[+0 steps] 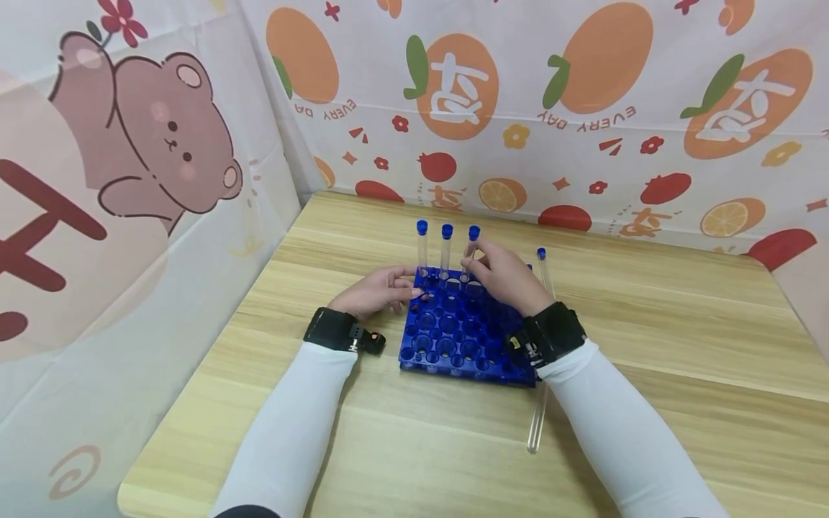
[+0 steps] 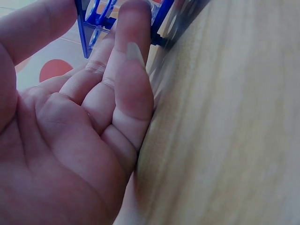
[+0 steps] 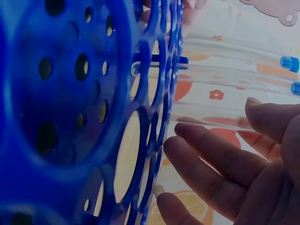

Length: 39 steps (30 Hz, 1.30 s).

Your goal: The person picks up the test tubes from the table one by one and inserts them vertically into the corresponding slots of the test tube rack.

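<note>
A blue test tube rack (image 1: 447,338) full of round holes stands on the table. Two clear test tubes with blue caps, one at the corner (image 1: 422,244) and one beside it (image 1: 446,248), are upright in its far row. My right hand (image 1: 508,277) pinches a third capped test tube (image 1: 474,233) between thumb and fingers, its lower end in the same row. In the right wrist view, the thumb and a finger meet at this tube (image 3: 206,117). My left hand (image 1: 374,291) grips the rack's left edge; in the left wrist view, fingers reach between its plates (image 2: 161,21).
Right of the rack lies a blue-capped tube (image 1: 544,270), partly hidden by my right arm. A clear rounded tube end (image 1: 536,428) shows below that arm; whether it is the same tube I cannot tell. Printed cloth (image 1: 401,93) hangs behind the wooden table (image 1: 648,345).
</note>
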Motion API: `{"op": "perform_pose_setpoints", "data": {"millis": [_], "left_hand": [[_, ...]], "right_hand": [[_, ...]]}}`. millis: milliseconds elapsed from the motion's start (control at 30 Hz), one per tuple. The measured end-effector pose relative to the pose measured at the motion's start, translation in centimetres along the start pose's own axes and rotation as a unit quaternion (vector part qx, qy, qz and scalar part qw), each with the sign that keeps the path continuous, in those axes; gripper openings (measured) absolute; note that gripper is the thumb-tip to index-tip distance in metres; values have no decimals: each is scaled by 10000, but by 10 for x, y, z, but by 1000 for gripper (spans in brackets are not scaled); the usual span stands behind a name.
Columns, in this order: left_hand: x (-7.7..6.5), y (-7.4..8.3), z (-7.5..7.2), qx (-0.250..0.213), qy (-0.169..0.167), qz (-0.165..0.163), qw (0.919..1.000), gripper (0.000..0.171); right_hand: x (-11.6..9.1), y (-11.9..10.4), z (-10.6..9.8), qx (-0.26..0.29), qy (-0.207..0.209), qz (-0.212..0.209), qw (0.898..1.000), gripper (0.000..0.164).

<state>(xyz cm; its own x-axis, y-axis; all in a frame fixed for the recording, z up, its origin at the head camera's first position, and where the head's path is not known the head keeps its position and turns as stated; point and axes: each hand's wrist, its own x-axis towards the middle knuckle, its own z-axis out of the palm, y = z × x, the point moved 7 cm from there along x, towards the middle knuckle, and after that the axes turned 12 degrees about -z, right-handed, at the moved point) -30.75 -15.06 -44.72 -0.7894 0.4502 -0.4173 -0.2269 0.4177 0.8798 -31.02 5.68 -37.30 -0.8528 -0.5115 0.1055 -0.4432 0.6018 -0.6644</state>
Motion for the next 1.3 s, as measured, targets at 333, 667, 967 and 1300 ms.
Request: {"op": "perform_pose_setpoints", "data": {"millis": [333, 667, 967, 1300], "left_hand": [[0, 1, 0, -33, -97, 43, 9999, 55], [-3, 1, -2, 112, 1, 41, 9999, 56], [-4, 1, -2, 59, -9, 3, 10000, 57], [-3, 2, 0, -2, -79, 46, 10000, 55]], "right_hand": [[0, -1, 4, -387, -267, 117, 9988, 19], [1, -1, 5, -521, -315, -26, 9981, 19], [0, 1, 7, -493, -293, -3, 9984, 21], [-1, 0, 8, -486, -343, 7, 9982, 23]]}}
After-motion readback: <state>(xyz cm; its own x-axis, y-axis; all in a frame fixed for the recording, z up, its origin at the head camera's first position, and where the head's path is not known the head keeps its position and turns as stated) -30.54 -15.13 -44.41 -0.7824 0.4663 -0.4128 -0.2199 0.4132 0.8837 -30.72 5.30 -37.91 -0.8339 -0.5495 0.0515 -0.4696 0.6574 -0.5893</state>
